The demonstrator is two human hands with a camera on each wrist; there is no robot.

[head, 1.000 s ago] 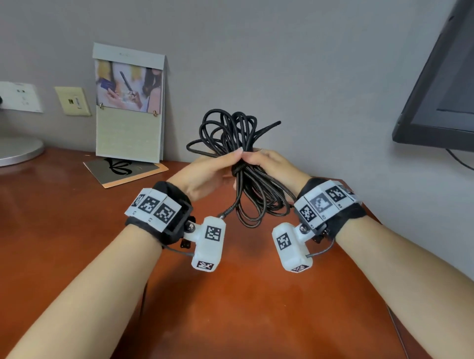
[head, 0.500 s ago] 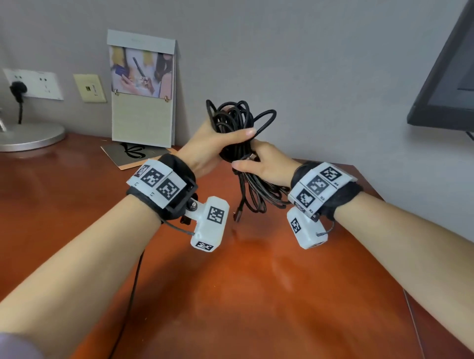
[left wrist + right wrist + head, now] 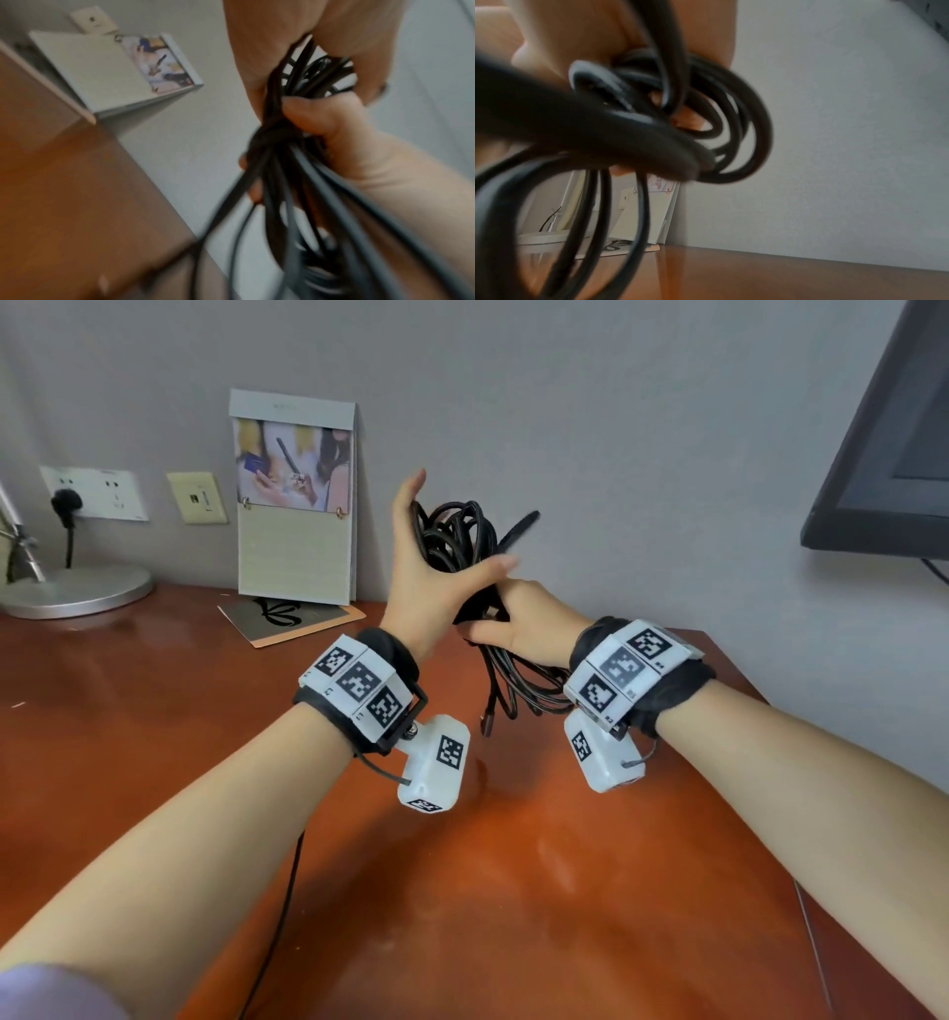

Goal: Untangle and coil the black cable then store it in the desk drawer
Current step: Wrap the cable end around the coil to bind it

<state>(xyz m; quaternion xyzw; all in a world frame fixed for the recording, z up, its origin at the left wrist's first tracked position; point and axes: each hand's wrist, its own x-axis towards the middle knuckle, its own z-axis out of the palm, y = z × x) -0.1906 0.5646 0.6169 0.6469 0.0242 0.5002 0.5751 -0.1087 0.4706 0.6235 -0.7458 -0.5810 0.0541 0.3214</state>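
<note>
The black cable is a knotted bundle held in the air above the brown desk. My right hand grips the bundle at its tied waist. Loops fan out above the grip and hang below it. A plug end dangles under the hands, and another end sticks out to the upper right. My left hand is raised beside the upper loops with fingers straight up and thumb spread, the loops lying between them. No drawer is in view.
A desk calendar stands against the wall over a flat booklet. At far left are a lamp base and wall sockets. A monitor hangs at the right. A thin wrist-camera wire trails beside my left forearm.
My left hand has let go of the upper loops and opened, its fingers now pointing up. The right hand keeps its grip on the bundle's waist.
</note>
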